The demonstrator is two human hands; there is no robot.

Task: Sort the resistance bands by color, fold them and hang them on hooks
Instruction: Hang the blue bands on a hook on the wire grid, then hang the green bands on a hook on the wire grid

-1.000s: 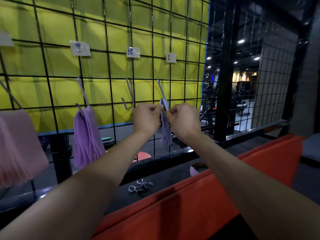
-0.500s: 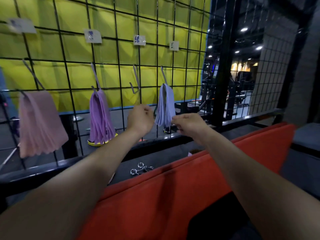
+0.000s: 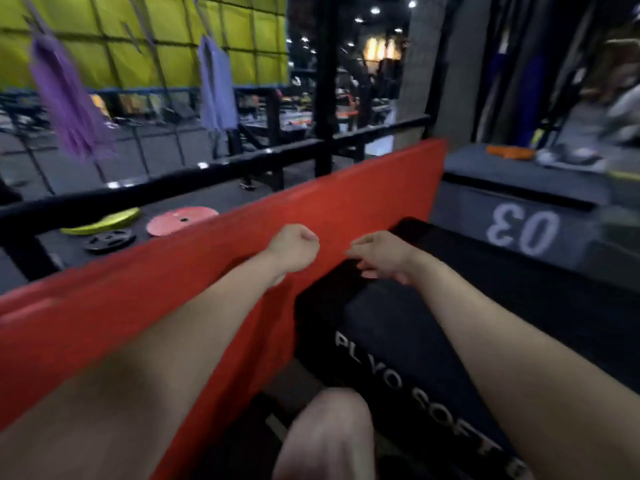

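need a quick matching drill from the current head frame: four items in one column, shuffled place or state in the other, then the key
Items
1. deep purple folded resistance band bundle
2. pale lavender folded resistance band bundle
3. flat round red weight plate
4. left hand

Place or state
A. lying flat behind the red padded panel, beside a yellow-green plate
B. hanging on the wire grid, far left
C. curled into a fist, holding nothing
D. hanging on the wire grid, right of the other bundle

Pairs: 1-B, 2-D, 3-A, 4-C

Dim gym interior, heavily motion-blurred.
Small ceiling lights [image 3: 375,10] glare at the top; edges smear and bend with wide-angle distortion.
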